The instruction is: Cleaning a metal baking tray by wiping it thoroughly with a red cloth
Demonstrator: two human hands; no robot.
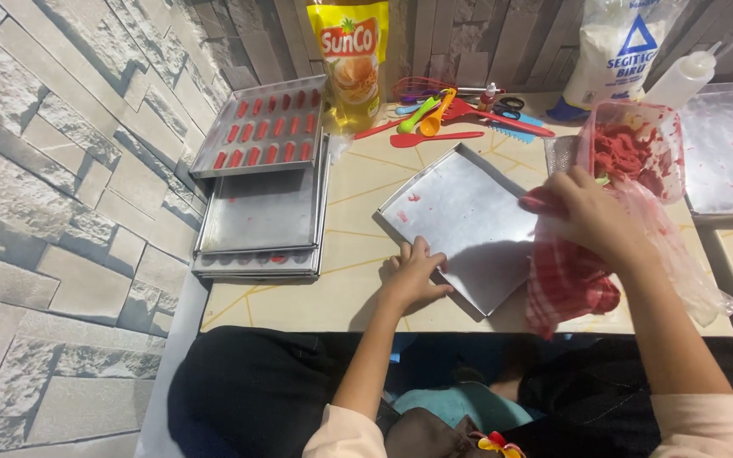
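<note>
A square metal baking tray lies tilted on the table in front of me, with a few red smears on it. My left hand rests on the tray's near left edge, fingers spread, holding it down. My right hand grips a plastic piping bag of red dough at the tray's right corner. A red checked cloth hangs under the bag. Behind my right hand stands a clear plastic tub smeared with red dough.
At the left, a stack of metal trays carries a top tray with rows of red dough sticks. A yellow oil pouch, coloured plastic utensils, a flour bag, a squeeze bottle and another tray line the back and right.
</note>
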